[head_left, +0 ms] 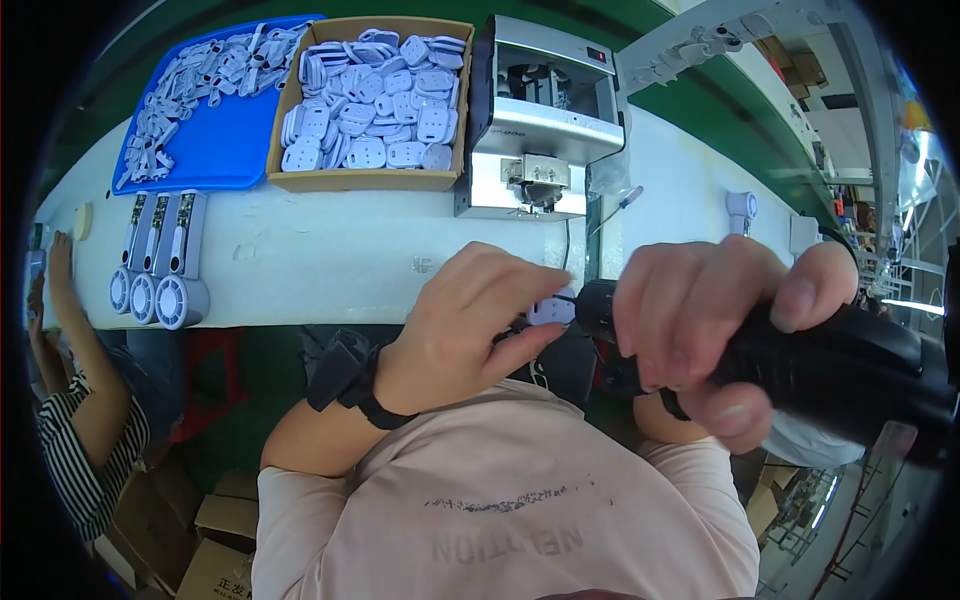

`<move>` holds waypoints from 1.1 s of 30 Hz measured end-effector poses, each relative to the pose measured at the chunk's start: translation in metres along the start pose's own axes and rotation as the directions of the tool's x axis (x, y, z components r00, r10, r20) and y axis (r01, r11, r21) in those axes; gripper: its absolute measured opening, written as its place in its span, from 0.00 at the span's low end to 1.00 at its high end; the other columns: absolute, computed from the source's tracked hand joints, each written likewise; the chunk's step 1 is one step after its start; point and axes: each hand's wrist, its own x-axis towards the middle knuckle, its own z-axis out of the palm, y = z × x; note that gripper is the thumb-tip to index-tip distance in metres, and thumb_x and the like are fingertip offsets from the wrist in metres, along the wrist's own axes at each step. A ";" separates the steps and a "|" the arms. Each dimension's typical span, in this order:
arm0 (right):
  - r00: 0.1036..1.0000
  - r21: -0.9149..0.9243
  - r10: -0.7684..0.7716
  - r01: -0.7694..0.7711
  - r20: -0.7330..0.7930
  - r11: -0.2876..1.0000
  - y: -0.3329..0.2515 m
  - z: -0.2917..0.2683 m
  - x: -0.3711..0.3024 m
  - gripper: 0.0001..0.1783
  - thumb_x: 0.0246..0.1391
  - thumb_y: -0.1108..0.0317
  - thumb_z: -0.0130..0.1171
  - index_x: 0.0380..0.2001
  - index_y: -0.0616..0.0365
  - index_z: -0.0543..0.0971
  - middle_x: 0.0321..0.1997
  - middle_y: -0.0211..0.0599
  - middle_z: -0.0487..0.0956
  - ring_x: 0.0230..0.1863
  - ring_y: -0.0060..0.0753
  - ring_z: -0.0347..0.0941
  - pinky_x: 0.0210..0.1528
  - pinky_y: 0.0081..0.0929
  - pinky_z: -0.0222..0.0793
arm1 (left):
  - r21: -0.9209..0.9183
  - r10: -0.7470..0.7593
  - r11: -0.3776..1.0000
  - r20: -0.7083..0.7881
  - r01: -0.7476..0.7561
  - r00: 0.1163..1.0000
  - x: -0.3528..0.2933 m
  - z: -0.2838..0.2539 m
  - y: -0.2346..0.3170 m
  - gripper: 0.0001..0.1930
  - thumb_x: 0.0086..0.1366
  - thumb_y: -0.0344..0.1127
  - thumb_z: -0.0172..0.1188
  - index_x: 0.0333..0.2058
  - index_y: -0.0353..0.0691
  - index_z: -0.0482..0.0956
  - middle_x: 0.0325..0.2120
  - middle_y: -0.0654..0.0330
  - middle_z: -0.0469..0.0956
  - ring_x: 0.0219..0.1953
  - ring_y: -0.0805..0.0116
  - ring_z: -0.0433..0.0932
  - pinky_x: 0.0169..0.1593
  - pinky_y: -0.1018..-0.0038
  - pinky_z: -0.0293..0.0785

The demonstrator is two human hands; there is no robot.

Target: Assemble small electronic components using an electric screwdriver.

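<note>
My right hand (700, 310) wraps round a black electric screwdriver (840, 360), held nearly level with its nose pointing left. The thin bit reaches toward a small white plastic part (552, 309). My left hand (465, 315) pinches that part between thumb and fingers, in front of my chest. The fingers cover much of it, and whether the bit touches a screw is hidden. On the table to the left, several white handheld fan bodies (172, 300) lie side by side, their long handles showing small circuit boards.
A blue tray (225, 145) of small white parts stands back left, beside a cardboard box (370, 180) full of white plastic covers. A silver machine (545, 120) stands behind my hands. A screwdriver (628, 198) and a white fan part (741, 208) lie rightward. Another person's arm (90, 330) shows far left.
</note>
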 end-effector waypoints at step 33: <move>0.994 0.012 -0.016 0.018 -0.113 1.000 0.000 0.005 -0.006 0.27 0.69 0.59 0.64 0.63 0.48 0.63 0.32 0.30 0.74 0.25 0.28 0.71 0.32 0.30 0.71 | 0.090 0.100 0.991 -0.049 -0.096 0.994 0.008 -0.006 -0.006 0.17 0.54 0.29 0.78 0.44 0.43 0.86 0.43 0.60 0.83 0.40 0.55 0.80 0.42 0.63 0.77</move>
